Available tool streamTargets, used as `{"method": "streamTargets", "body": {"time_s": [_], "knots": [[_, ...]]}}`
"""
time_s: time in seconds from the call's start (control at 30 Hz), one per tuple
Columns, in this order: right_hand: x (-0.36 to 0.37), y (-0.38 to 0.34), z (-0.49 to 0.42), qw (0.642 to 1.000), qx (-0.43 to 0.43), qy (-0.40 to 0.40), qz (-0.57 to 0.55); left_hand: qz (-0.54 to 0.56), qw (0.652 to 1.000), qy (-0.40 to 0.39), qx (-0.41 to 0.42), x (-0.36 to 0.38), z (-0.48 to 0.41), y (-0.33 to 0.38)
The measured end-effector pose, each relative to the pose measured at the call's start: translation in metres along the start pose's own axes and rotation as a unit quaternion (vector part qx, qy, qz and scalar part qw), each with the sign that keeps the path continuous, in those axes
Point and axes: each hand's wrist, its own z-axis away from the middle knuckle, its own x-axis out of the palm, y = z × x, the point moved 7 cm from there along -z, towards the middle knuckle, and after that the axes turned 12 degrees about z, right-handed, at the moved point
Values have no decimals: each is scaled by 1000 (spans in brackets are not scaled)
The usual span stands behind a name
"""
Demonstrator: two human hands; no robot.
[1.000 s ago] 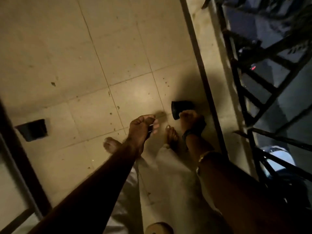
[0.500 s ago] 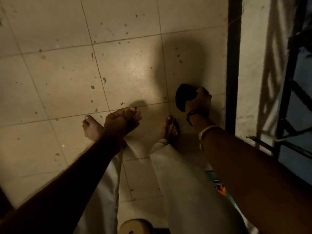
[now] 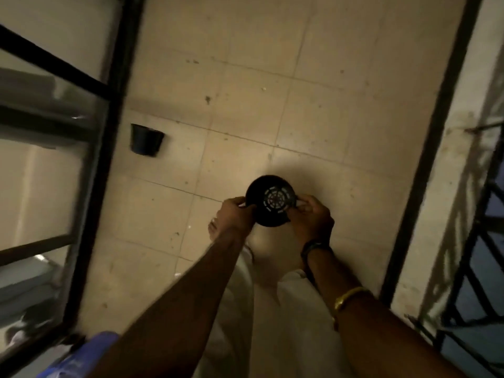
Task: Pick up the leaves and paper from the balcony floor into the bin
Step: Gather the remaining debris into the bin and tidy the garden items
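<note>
Tiled balcony floor [image 3: 341, 118] spreads below and ahead of both hands; dark window frame [image 3: 109, 132] beyond the left hand [image 3: 234, 214], railing [image 3: 477, 241] beyond the right hand [image 3: 311, 219]; blurred blue object [image 3: 81, 356] by the left elbow; second black pot [image 3: 146, 143] tipped on the tiles, ahead-left of the left hand; round black pot [image 3: 268, 204] between the hands, slotted base showing, left gripping one rim, right pinching the other; which vessel serves as bin, cannot tell; litter lies well ahead: dark scrap [image 3: 207, 99], pale fleck [image 3: 264, 88]; best to carry the pot one-handed, crouch close, pinch each flat scrap by fingertip.
</note>
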Motion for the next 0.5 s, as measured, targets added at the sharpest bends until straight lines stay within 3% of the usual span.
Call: {"method": "streamTargets", "body": {"time_s": [0.07,0.2,0.37,0.5], "knots": [[23,-41,15,999,-15,-35,-2,22,998,40,37,-51,37,47],[82,-112,48,993,-33,-114,-28,52,992,100,57,-148,32,62],[159,-195,76,983,-28,-169,-64,103,977,185,16,-268,9,62],[215,-243,76,983,16,-170,-73,221,947,231,-43,-341,-18,48]]}}
